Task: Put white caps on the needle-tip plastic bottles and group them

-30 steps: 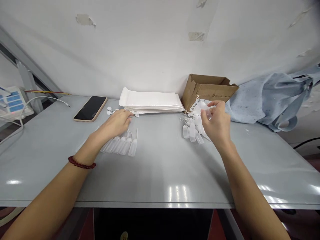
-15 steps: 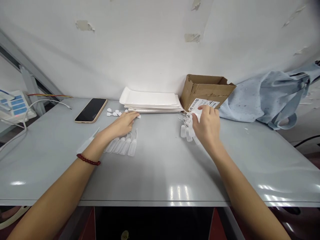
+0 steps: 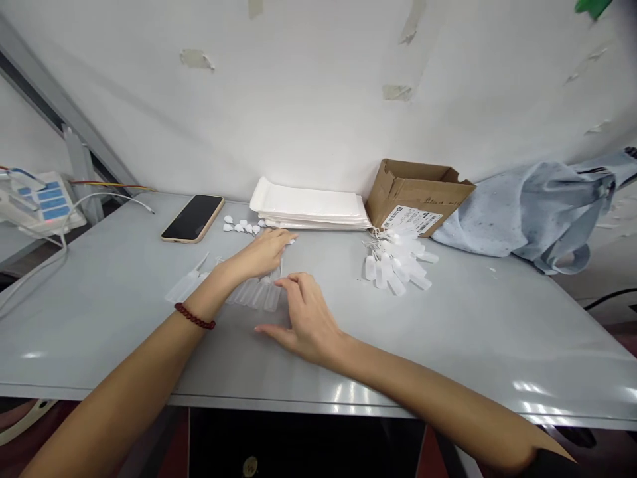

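Observation:
My left hand (image 3: 266, 253) lies over the far ends of a row of translucent, tube-like pieces (image 3: 253, 295) with thin cords. Its fingers are stretched out, the tips beside a small white piece (image 3: 291, 241). My right hand (image 3: 311, 318) is just right of the row's near end, thumb and fingers apart and nothing visible between them. Several small white teardrop-shaped pieces (image 3: 241, 227) are lined up beyond my left hand. Part of the row is hidden under my left wrist. On the right, a loose pile of similar translucent pieces (image 3: 398, 262) has tangled cords.
A phone (image 3: 193, 219) lies at the back left of the grey table (image 3: 239, 372). White envelope-like sheets (image 3: 311, 206) are stacked by the wall. An open cardboard box (image 3: 423, 192) and a light blue bag (image 3: 517, 212) are at the back right. A white cable (image 3: 64, 226) runs along the left.
My right hand has moved left from the pile to the row, leaving the pile in view. My left hand stays in about the same place. The camera view has shifted slightly.

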The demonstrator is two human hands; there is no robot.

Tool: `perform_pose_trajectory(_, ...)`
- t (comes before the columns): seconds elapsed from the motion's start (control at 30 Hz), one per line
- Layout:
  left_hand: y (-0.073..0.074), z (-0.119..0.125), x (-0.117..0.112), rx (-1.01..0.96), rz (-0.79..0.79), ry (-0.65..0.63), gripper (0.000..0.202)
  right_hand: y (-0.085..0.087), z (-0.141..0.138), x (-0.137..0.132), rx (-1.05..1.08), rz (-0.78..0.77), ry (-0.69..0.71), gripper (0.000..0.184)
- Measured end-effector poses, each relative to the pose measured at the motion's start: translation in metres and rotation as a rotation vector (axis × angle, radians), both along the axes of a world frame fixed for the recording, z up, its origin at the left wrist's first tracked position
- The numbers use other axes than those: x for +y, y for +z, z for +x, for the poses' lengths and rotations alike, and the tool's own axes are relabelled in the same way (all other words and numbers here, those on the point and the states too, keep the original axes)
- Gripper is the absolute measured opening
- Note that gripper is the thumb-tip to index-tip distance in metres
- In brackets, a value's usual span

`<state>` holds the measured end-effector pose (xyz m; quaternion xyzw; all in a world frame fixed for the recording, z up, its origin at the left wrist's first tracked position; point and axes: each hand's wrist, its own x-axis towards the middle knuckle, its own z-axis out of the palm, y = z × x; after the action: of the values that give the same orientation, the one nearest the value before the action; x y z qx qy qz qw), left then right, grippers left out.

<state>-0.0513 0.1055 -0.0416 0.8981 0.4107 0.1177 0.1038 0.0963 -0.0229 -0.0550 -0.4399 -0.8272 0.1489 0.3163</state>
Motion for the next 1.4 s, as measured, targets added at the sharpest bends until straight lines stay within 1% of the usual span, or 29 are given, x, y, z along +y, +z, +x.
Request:
perform_pose_trajectory(0.13, 0.000, 0.002, 0.000, 0.042, 0.008, -0.042, 0.048, 0.000, -0.002, 0.008, 0.030, -0.170, -0.107, 0.083)
perform_pose_trajectory(0.2, 0.000, 0.003, 0.000, 0.037, -0.006, -0.055, 0.045, 0.000, -0.002, 0.009, 0.013, -0.229, -0.112, 0.087)
perform_pose_trajectory(0.3, 0.001, 0.003, -0.001, 0.015, -0.020, -0.050, 0.040, 0.001, -0.003, 0.011, -0.055, -0.257, -0.096, 0.088)
perform_pose_trajectory(0.53, 0.009, 0.005, -0.004, -0.029, -0.039, 0.010, 0.033, 0.005, -0.005, 0.011, -0.138, -0.239, -0.114, 0.073)
perform_pose_trajectory(0.67, 0.013, 0.005, -0.004, -0.030, -0.050, 0.054, 0.029, 0.005, -0.005, 0.010, -0.138, -0.233, -0.116, 0.061)
perform_pose_trajectory(0.8, 0.014, 0.003, -0.003, -0.044, -0.055, 0.100, 0.025, 0.004, -0.004, 0.011, -0.132, -0.219, -0.112, 0.057)
perform_pose_trajectory(0.9, 0.016, 0.001, -0.004, -0.073, -0.052, 0.152, 0.026, 0.005, -0.003, 0.013, -0.122, -0.210, -0.098, 0.051)
perform_pose_trajectory(0.97, 0.018, 0.001, -0.007, -0.158, -0.099, 0.220, 0.026, 0.005, -0.003, 0.014, -0.093, -0.220, -0.100, 0.048)
perform_pose_trajectory(1.0, 0.020, 0.001, -0.009, -0.229, -0.149, 0.261, 0.026, 0.005, -0.002, 0.014, -0.068, -0.228, -0.106, 0.047)
perform_pose_trajectory(1.07, 0.025, 0.001, -0.014, -0.416, -0.290, 0.330, 0.025, 0.004, 0.000, 0.014, 0.002, -0.247, -0.115, 0.048)
perform_pose_trajectory(1.13, 0.029, 0.002, -0.021, -0.619, -0.445, 0.354, 0.027, 0.002, 0.004, 0.013, 0.080, -0.279, -0.117, 0.052)
perform_pose_trajectory(1.2, 0.033, 0.003, -0.029, -0.829, -0.594, 0.331, 0.027, 0.000, 0.010, 0.014, 0.141, -0.320, -0.104, 0.054)
perform_pose_trajectory(1.27, 0.038, 0.005, -0.036, -1.034, -0.722, 0.276, 0.025, -0.001, 0.015, 0.015, 0.178, -0.339, -0.081, 0.051)
perform_pose_trajectory(1.33, 0.042, 0.008, -0.043, -1.195, -0.806, 0.209, 0.021, 0.000, 0.019, 0.017, 0.205, -0.330, -0.065, 0.046)
perform_pose_trajectory(1.4, 0.047, 0.010, -0.048, -1.291, -0.851, 0.168, 0.017, 0.000, 0.021, 0.019, 0.233, -0.320, -0.062, 0.042)
